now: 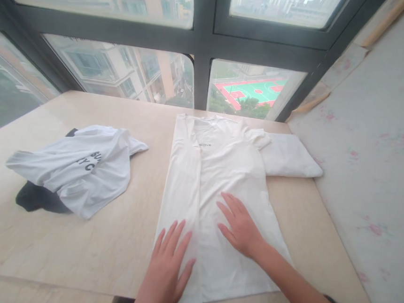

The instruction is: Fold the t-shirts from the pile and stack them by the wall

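A white T-shirt (217,171) lies flat on the pale table (73,244), its left side folded in toward the middle and its right sleeve (289,157) spread out to the right. My left hand (169,262) rests flat on the folded left part near the hem, fingers stretched out. My right hand (240,225) lies flat on the shirt's middle, fingers apart. Neither hand holds anything.
A crumpled white T-shirt with dark lettering (80,167) lies at the left over a black garment (37,198). Large windows (124,74) run along the table's far edge. A floral-patterned wall (381,162) stands close on the right.
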